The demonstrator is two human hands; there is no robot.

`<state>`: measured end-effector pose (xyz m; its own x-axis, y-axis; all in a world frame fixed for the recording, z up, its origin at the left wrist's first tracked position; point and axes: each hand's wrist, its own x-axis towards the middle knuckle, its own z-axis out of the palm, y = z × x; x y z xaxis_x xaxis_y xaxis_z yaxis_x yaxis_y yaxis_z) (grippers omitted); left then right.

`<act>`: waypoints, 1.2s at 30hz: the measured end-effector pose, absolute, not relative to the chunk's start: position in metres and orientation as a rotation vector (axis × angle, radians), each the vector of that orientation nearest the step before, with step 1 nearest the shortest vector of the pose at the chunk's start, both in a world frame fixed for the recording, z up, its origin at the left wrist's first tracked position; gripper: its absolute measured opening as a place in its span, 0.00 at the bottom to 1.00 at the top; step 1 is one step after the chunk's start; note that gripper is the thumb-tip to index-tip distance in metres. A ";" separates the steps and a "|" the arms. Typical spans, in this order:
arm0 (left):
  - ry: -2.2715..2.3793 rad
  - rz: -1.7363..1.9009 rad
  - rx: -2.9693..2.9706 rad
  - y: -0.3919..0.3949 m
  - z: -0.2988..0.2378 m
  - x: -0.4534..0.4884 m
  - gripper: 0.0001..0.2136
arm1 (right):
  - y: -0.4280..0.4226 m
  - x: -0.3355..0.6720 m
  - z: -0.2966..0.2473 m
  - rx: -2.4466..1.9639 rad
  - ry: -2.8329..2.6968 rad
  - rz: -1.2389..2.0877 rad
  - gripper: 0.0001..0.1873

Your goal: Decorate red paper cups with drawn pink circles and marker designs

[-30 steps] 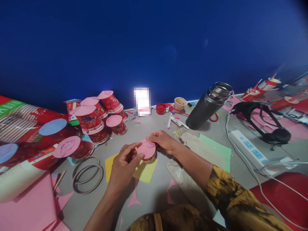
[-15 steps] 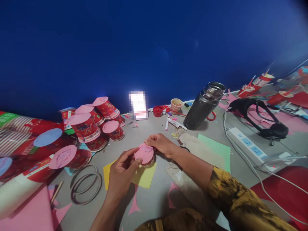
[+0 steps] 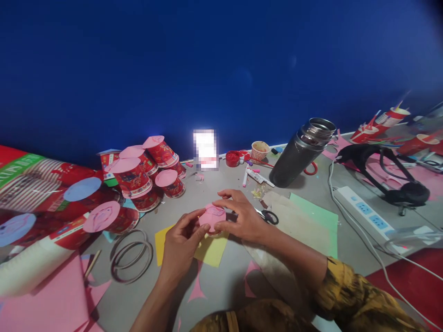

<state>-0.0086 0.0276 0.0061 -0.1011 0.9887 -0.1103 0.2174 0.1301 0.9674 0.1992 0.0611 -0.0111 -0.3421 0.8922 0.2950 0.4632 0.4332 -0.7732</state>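
Observation:
Between my hands stands a small red paper cup, upside down judging by the others nearby, with a round pink paper disc on top that bears drawn lines. My left hand is closed around the left side, its thumb pressing the disc's front edge. From the right, my right hand curls its fingers and thumb about the disc's far and right edges. Most of the cup is hidden by the disc and fingers. Yellow paper lies beneath. Black-handled scissors rest beside my right wrist.
Several red cups topped with pink discs are stacked at left, near grey rings. A tilted-looking black flask, markers, a bright phone-like screen and a power strip stand or lie around. Green paper is at right.
My right hand has shifted from pinching the disc's far edge to spreading its fingers and thumb around the right side. The scissors show more now. The view has turned slightly left.

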 end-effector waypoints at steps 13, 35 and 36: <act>1.374 0.837 1.646 0.041 0.018 -0.024 0.21 | 0.063 0.199 -0.014 -1.070 -1.981 0.759 0.27; 1.330 0.854 1.640 0.039 0.012 -0.024 0.20 | 0.057 0.199 -0.021 -1.018 -2.008 0.645 0.33; 1.330 0.857 1.634 0.040 0.011 -0.024 0.20 | 0.057 0.199 -0.021 -1.014 -2.003 0.647 0.31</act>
